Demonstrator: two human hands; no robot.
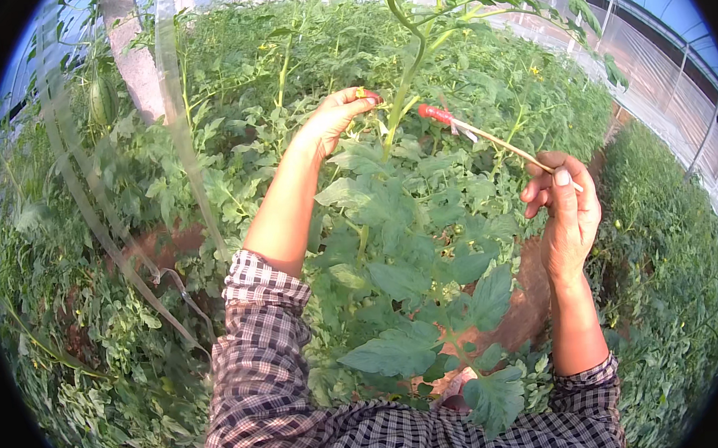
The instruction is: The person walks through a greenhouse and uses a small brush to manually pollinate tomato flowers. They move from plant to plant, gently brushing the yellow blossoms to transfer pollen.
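Observation:
My left hand point(333, 118) reaches up beside a thick green tomato stem point(404, 83). Its thumb and fingers pinch a small truss of yellow tomato flowers point(360, 92), and the fingertips look stained red. To the right, my right hand point(565, 206) grips the lower end of a thin wooden stick point(503, 144) between thumb and fingers. The stick slants up to the left and ends in a red wrapped tip point(435, 114). A pale strip hangs just behind that tip. The tip is apart from the flowers, on the other side of the stem.
Broad tomato leaves point(399, 349) stand close before my chest. Clear plastic strips point(179, 111) hang on the left, near a concrete post point(132, 59) and a striped green fruit point(101, 101). Bare soil point(530, 299) shows between the rows. Plastic greenhouse sheeting point(654, 72) runs along the right.

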